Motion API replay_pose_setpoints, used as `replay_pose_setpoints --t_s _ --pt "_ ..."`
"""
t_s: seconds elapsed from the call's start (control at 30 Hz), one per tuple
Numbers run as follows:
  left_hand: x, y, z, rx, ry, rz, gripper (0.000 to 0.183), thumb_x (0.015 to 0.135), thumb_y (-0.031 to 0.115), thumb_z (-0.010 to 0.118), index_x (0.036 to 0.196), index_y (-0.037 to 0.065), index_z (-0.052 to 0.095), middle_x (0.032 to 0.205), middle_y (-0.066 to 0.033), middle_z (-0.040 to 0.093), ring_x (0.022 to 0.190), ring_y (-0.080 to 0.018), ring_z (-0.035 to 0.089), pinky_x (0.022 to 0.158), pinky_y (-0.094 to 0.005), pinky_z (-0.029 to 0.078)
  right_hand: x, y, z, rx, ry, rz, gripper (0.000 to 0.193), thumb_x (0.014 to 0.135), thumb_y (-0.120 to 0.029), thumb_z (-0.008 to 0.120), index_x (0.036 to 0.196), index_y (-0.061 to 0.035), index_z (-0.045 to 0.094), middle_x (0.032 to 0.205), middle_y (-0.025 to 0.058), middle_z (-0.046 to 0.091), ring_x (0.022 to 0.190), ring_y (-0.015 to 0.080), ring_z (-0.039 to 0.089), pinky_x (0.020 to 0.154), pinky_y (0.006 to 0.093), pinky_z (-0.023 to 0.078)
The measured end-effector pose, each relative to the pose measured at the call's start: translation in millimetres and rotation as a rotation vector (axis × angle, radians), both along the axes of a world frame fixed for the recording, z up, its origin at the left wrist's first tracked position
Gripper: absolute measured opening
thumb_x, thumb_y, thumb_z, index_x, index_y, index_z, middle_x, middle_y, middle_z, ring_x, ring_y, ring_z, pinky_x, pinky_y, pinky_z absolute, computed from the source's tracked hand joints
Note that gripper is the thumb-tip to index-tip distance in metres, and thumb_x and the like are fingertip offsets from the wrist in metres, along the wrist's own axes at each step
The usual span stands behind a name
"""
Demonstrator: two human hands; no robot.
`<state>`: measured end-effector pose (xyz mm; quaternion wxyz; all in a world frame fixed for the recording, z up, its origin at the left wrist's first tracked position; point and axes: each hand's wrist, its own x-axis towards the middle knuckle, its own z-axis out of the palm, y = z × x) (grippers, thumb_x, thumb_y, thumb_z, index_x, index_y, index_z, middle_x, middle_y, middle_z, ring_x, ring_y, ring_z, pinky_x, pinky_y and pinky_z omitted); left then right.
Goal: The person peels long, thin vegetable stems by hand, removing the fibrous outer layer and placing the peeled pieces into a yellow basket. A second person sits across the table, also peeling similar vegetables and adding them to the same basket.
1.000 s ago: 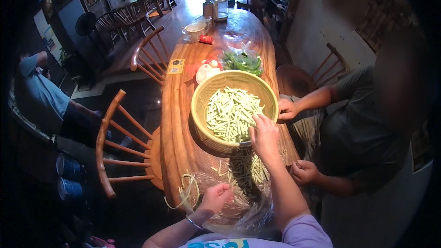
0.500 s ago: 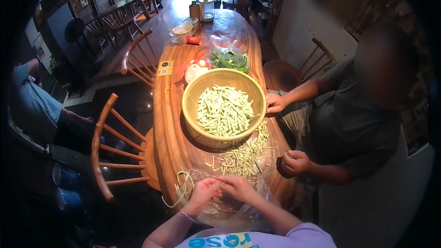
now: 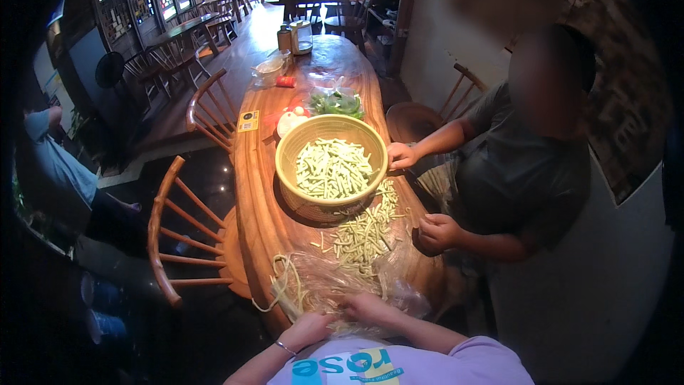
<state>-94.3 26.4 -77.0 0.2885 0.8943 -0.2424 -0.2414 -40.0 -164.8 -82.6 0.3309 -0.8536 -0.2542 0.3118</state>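
Observation:
My left hand [image 3: 311, 328] is at the near edge of the table, its fingers curled beside a clear plastic bag [image 3: 406, 292]; what they grip, if anything, is too small to make out. My right hand [image 3: 366, 309] reaches down at the bag, and its fingertips are blurred among the folds. Long green beans [image 3: 287, 278] hang out of the bag's left side. Beyond it lies a loose pile of snapped bean pieces [image 3: 361, 239]. A yellow woven plastic basket [image 3: 283, 182] holds many more cut beans [image 3: 333, 168].
A co-worker's hand [image 3: 402, 156] is by the basket's right rim; their other hand [image 3: 438, 232] is near the pile. Behind the basket are leafy greens in a bag [image 3: 336, 102], a red packet [image 3: 286, 81] and a bowl [image 3: 269, 68]. A wooden chair [image 3: 167, 232] stands left.
My hands, earlier close together with fingertips meeting above the bag, have come down toward me and moved apart to the bag. The view has shifted slightly; the basket stays on the table.

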Motion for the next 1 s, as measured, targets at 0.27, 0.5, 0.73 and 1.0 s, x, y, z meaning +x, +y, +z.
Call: replay_pose_setpoints --t_s 0.27,0.5,0.73,1.0 --pt "-12.8 0.1 -0.1 0.133 -0.027 0.011 0.022 0.071 0.020 0.053 0.086 0.004 0.058 0.084 -0.0197 0.058 0.078 -0.0340 0.057 0.070 -0.0408 0.046 -32.6 30.9 -16.4 -0.220 -0.091 0.307 0.022 0.074 -0.017 0.048 0.085 -0.0041 0.062 0.082 0.0179 0.061 0.076 0.0338 0.060 0.065 0.0433 0.047" --pt "-17.5 8.8 -3.4 0.127 -0.115 0.058 0.022 0.073 0.023 0.052 0.079 0.003 0.059 0.077 -0.0179 0.059 0.074 -0.0334 0.058 0.067 -0.0419 0.046 -38.7 42.9 -62.5 -0.171 -0.135 0.175 0.022 0.072 -0.015 0.048 0.080 -0.0044 0.065 0.082 0.0180 0.061 0.075 0.0331 0.060 0.065 0.0421 0.048" --pt "-27.1 21.6 -31.4 0.182 -0.103 0.097 0.026 0.073 0.025 0.052 0.087 0.004 0.059 0.080 -0.0184 0.059 0.075 -0.0328 0.058 0.070 -0.0423 0.046 -32.3 48.9 -55.5 -0.177 0.209 0.129 0.031 0.075 -0.026 0.049 0.085 -0.0004 0.062 0.078 0.0187 0.061 0.069 0.0314 0.059 0.065 0.0405 0.045" --pt "76.4 3.1 71.7 0.109 -0.226 0.223 0.036 0.075 0.022 0.056 0.106 0.004 0.051 0.074 -0.0183 0.059 0.070 -0.0337 0.058 0.062 -0.0429 0.045 -20.5 46.3 -88.3 0.009 0.754 -0.138 0.032 0.077 -0.028 0.051 0.085 0.0010 0.061 0.071 0.0090 0.061 0.062 0.0185 0.054 0.060 0.0350 0.043"
